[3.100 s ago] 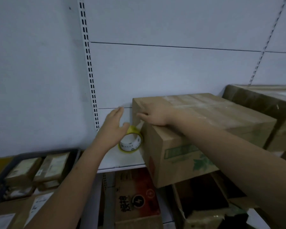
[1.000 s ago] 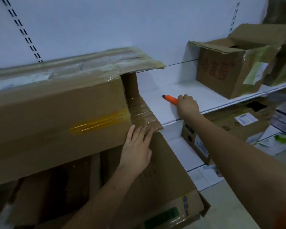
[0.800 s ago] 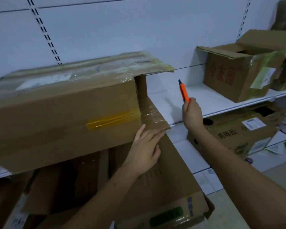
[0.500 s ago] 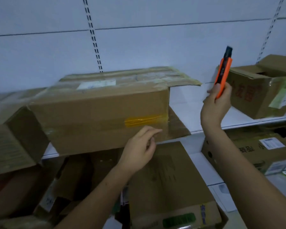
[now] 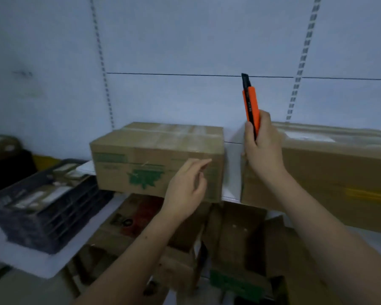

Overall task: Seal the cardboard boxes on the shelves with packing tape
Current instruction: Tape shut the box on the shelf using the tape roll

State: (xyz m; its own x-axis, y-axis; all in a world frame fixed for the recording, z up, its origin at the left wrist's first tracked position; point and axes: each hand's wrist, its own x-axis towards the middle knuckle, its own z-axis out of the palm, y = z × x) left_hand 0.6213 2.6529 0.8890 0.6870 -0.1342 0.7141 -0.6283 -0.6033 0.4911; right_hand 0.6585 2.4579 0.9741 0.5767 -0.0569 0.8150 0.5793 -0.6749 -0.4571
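— What's in your right hand (image 5: pixel 263 150)?

— A knife (image 5: pixel 250 104), orange with a black tip. My fingers are curled round its lower end and it stands nearly upright, tip at twelve o'clock, against the white back panel (image 5: pixel 185 40).

— And the left hand (image 5: pixel 186 190)?

— Holds nothing. The fingers are loosely stretched toward one o'clock, in front of the box (image 5: pixel 156 159). The picture is blurred there, so I cannot tell whether the fingertips touch the cardboard.

— Where does that box sit?

— On the shelf (image 5: pixel 231 170), centre of view, at eleven o'clock from my left hand. It has green print on its front, and its top flaps lie flat with a pale strip along the seam.

— Anything beside it?

— A larger box (image 5: pixel 339 172) at three o'clock from it, a narrow gap between them. My right hand is raised over that gap. A yellow strip shows on the larger box's front.

— Further out?

— A dark crate (image 5: pixel 44 208) at nine o'clock holding small parcels, and open cartons (image 5: pixel 233 245) below the shelf at six.
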